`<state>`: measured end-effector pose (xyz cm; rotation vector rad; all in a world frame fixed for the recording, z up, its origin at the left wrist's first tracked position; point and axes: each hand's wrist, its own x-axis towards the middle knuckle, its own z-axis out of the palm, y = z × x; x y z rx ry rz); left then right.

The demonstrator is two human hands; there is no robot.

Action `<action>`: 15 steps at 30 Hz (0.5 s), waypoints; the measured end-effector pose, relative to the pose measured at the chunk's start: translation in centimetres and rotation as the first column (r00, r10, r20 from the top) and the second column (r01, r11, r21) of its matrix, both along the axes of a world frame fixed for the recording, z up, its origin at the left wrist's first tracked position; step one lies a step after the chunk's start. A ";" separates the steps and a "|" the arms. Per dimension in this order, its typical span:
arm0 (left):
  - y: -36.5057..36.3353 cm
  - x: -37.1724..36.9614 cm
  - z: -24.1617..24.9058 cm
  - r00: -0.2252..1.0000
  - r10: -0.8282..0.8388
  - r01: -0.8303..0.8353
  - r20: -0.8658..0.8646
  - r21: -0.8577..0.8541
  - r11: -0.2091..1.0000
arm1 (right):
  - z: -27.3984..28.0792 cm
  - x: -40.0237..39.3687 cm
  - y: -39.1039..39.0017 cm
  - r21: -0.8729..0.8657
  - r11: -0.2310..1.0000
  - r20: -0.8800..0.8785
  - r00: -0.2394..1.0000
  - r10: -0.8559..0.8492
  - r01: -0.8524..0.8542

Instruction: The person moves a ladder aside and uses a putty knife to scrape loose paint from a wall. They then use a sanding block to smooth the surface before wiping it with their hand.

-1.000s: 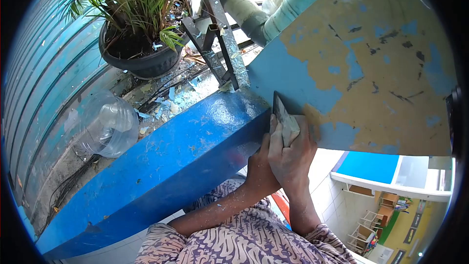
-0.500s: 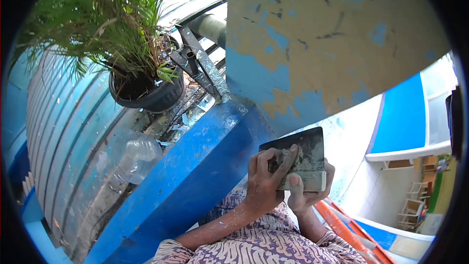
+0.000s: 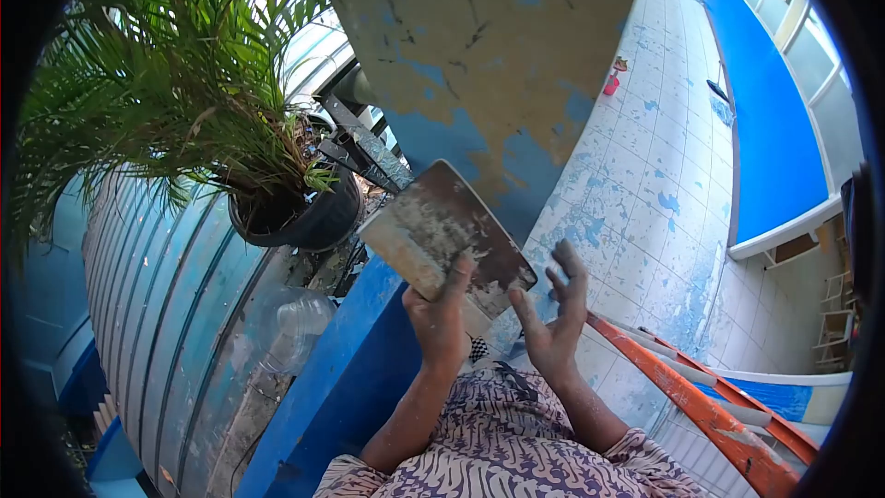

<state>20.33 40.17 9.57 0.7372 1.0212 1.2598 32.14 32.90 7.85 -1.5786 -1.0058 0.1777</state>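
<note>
A flat rectangular plate [image 3: 442,231], dark at one side and coated with pale, crumbly residue, is tilted in front of my body. My left hand [image 3: 441,318] grips its lower edge, with the thumb lying over the coated face. My right hand [image 3: 555,318] is raised beside the plate's lower right corner, its fingers spread and dusty. The right thumb is close to that corner; whether it touches is unclear. Behind the plate stands a pillar [image 3: 498,55] with peeling blue and tan paint.
A potted palm [image 3: 304,221] stands at upper left, above a clear plastic bottle [image 3: 300,323]. A blue ledge [image 3: 336,360] runs beside my left arm. An orange ladder [image 3: 691,397] is at lower right. Paint flakes litter the tiled floor [image 3: 645,184].
The plate has moved up and left and turned. My right hand has come off it and opened, while my left hand now holds its lower edge. The view has shifted, showing more floor.
</note>
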 end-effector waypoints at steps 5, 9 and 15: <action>0.5 -0.1 -1.1 0.956 -0.009 0.012 0.294 -0.008 1.000 | -1.6 -0.5 -0.4 0.163 0.946 -0.788 0.540 0.295 -0.279; -1.1 -0.1 -4.5 0.971 -0.073 0.050 0.226 0.107 0.993 | -0.8 0.6 -0.8 0.229 0.934 -0.782 0.519 0.344 -0.274; -0.2 -2.9 -5.6 0.789 -0.408 0.405 0.460 0.111 0.908 | -1.9 5.9 -2.7 0.280 0.957 -0.676 0.692 0.253 -0.076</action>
